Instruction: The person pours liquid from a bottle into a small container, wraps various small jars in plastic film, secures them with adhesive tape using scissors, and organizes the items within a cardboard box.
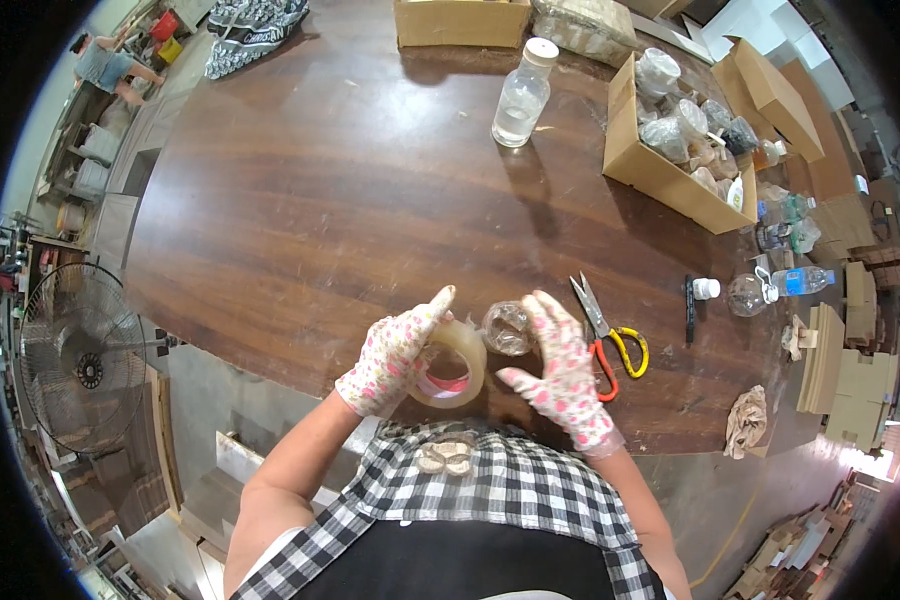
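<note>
My left hand (395, 358), in a white glove with pink flowers, grips a wide roll of clear packing tape (477, 368) by its left side, the roll standing tilted near the table's front edge. Just right of the roll sits a small round bundle wrapped in clear plastic (508, 328); its contents are hard to make out. My right hand (562, 375), gloved alike, is open beside the bundle, thumb apart from the stretched fingers. Whether the fingertips touch the bundle I cannot tell. Scissors (606, 331) with one orange and one yellow handle lie right of that hand, blades spread.
A clear bottle with a white cap (520, 105) stands on the brown table (320, 200). Far right is a cardboard box (660, 190) of wrapped items. A black marker (690, 310), plastic bottles (802, 281) and a crumpled cloth (745, 422) lie rightward. A fan (88, 368) stands left.
</note>
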`<action>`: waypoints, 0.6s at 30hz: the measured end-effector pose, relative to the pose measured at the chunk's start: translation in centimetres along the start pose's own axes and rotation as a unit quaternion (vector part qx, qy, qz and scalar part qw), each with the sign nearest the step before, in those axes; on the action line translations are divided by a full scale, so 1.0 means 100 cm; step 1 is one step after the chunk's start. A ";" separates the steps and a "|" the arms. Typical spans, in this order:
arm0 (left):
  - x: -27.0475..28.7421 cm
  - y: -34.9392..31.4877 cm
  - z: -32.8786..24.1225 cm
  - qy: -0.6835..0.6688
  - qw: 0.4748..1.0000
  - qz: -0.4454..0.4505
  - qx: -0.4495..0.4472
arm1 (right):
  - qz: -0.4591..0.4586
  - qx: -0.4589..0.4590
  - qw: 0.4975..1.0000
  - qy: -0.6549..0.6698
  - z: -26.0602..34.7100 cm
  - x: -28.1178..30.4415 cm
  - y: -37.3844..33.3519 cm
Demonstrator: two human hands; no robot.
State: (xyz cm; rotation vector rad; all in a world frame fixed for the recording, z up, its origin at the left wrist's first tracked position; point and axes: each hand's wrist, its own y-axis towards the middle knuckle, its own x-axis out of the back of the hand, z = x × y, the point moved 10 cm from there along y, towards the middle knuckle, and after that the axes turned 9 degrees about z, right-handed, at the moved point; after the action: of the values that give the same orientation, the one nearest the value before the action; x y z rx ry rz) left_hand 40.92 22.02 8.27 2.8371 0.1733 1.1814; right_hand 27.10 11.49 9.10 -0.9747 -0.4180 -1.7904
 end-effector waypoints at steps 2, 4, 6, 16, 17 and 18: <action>0.003 0.000 0.012 -0.036 0.998 -0.030 0.046 | 0.024 -0.013 0.999 -0.043 0.000 -0.018 0.010; 0.001 -0.004 0.040 -0.073 0.987 -0.057 0.134 | 0.034 -0.014 0.997 -0.072 -0.002 -0.026 0.019; -0.001 -0.009 0.055 -0.098 0.978 -0.093 0.160 | 0.039 -0.013 0.994 -0.100 -0.005 -0.031 0.024; 0.027 -0.015 0.024 0.044 0.969 -0.222 0.096 | -0.079 0.020 0.988 -0.133 0.006 -0.020 0.041; 0.028 -0.013 0.014 0.049 0.970 -0.221 0.086 | -0.063 0.007 0.988 -0.141 0.007 -0.025 0.043; 0.026 -0.013 0.004 0.054 0.971 -0.220 0.074 | -0.047 -0.008 0.988 -0.149 0.008 -0.029 0.045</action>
State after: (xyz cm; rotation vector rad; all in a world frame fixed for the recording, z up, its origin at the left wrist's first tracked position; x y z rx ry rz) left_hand 42.91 23.66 9.66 2.6405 0.8768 1.2577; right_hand 31.92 11.88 6.62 -1.2570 -0.6468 -1.7376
